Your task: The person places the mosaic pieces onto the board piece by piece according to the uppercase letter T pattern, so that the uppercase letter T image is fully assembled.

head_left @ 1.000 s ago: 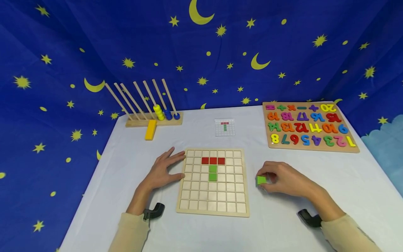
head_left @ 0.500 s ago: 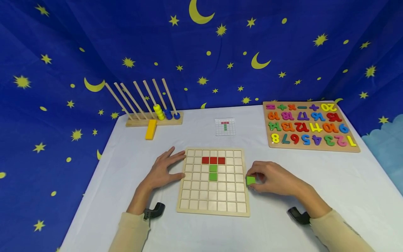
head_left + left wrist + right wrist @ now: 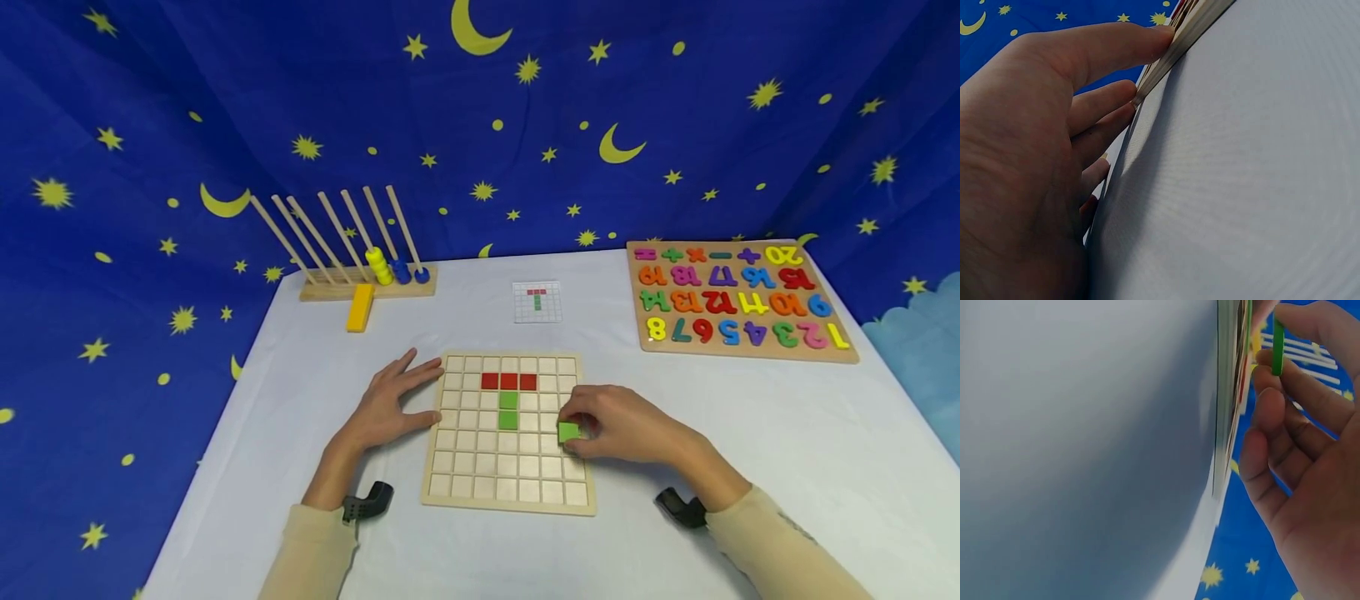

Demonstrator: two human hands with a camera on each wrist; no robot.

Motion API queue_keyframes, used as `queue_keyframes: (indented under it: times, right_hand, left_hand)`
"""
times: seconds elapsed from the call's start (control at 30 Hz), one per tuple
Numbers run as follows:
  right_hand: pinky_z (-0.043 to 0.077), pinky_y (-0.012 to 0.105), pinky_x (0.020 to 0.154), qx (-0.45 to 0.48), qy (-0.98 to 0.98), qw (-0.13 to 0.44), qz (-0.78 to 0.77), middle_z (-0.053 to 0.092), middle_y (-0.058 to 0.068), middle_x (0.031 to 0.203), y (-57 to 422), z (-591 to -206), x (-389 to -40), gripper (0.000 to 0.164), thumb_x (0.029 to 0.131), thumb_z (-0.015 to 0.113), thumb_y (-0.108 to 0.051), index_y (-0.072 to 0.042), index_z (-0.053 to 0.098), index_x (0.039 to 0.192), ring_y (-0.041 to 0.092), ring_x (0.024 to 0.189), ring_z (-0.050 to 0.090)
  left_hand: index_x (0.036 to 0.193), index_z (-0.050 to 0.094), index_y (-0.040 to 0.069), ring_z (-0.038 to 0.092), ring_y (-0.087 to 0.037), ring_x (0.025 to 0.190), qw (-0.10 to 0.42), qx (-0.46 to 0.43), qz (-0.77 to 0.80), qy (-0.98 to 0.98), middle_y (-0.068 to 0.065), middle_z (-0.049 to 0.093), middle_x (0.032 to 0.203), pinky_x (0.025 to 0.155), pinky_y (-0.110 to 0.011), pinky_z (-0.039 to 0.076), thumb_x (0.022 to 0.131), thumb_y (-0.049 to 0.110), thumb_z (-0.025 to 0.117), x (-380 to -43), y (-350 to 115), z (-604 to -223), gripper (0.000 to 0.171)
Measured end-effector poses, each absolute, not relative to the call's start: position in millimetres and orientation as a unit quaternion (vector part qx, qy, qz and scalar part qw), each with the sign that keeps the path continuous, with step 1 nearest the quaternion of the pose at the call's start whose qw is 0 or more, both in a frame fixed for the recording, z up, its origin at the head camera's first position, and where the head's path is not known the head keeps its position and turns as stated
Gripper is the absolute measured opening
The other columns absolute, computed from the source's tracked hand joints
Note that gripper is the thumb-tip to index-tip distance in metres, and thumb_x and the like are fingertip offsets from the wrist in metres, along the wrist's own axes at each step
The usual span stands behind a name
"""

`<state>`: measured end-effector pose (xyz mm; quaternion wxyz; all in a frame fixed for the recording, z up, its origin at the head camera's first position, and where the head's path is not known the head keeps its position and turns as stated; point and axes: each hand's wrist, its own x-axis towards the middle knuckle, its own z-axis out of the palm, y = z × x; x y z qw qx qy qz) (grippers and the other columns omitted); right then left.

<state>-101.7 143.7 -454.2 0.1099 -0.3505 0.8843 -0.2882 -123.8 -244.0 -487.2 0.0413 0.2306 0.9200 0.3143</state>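
A wooden grid board (image 3: 508, 510) lies in the middle of the table. In its cells sit three red tiles (image 3: 508, 382) in a row, with two green tiles (image 3: 508, 410) below the middle one. My right hand (image 3: 626, 425) pinches another green tile (image 3: 568, 432) between thumb and fingers over the board's right side. In the right wrist view this green tile (image 3: 1279, 347) appears edge-on, above the board. My left hand (image 3: 386, 408) has its fingers spread, the thumb and fingertips touching the board's left edge; the left wrist view shows the fingertips (image 3: 1163, 40) at that edge.
Behind the board lies a small pattern card (image 3: 537, 302) with a red and green T. A peg abacus (image 3: 367, 283) with beads stands back left, a yellow block (image 3: 360, 308) before it. A number puzzle board (image 3: 742, 302) lies back right. Black wrist devices are on both arms.
My right hand has moved left with the green tile, from the table beside the board to over its right columns. The left hand stays at the board's edge.
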Motion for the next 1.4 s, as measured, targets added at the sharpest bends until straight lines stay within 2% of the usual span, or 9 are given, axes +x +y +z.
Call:
queue_keyframes:
  times: [0.67, 0.9, 1.1, 1.4]
  right_hand:
    - [0.042, 0.024, 0.062, -0.392, 0.888, 0.089, -0.222, 0.055, -0.015, 0.079, 88, -451, -105, 0.024, 0.079, 0.072, -0.041, -0.023, 0.072, 0.096, 0.003, 0.069, 0.049]
    - [0.043, 0.024, 0.061, -0.406, 0.888, 0.073, -0.202, 0.054, -0.014, 0.084, 71, -449, -104, 0.020, 0.078, 0.071, -0.038, -0.023, 0.072, 0.091, 0.003, 0.071, 0.048]
    - [0.042, 0.024, 0.058, -0.403, 0.889, 0.088, -0.197, 0.052, -0.013, 0.081, 61, -449, -102, 0.015, 0.078, 0.070, -0.035, -0.024, 0.069, 0.087, 0.005, 0.069, 0.047]
    - [0.042, 0.025, 0.060, -0.409, 0.889, 0.099, -0.178, 0.054, -0.013, 0.082, 58, -447, -100, 0.019, 0.078, 0.072, -0.034, -0.022, 0.068, 0.091, 0.004, 0.068, 0.048]
  left_hand:
    - [0.140, 0.053, 0.025, 0.014, -0.024, 0.144, 0.043, 0.228, 0.313, 0.921, 0.013, 0.040, 0.148, 0.110, -0.054, 0.012, 0.080, 0.049, 0.074, -125, -244, -486, 0.068]
    - [0.140, 0.053, 0.024, 0.016, -0.025, 0.144, 0.040, 0.228, 0.316, 0.920, 0.012, 0.040, 0.148, 0.109, -0.056, 0.012, 0.079, 0.049, 0.075, -124, -244, -488, 0.069]
    - [0.140, 0.053, 0.024, 0.015, -0.024, 0.144, 0.044, 0.223, 0.317, 0.921, 0.013, 0.040, 0.148, 0.109, -0.056, 0.012, 0.079, 0.049, 0.075, -121, -244, -488, 0.069]
    - [0.139, 0.054, 0.024, 0.015, -0.024, 0.144, 0.038, 0.230, 0.319, 0.919, 0.011, 0.042, 0.147, 0.109, -0.056, 0.013, 0.079, 0.047, 0.076, -123, -244, -488, 0.067]
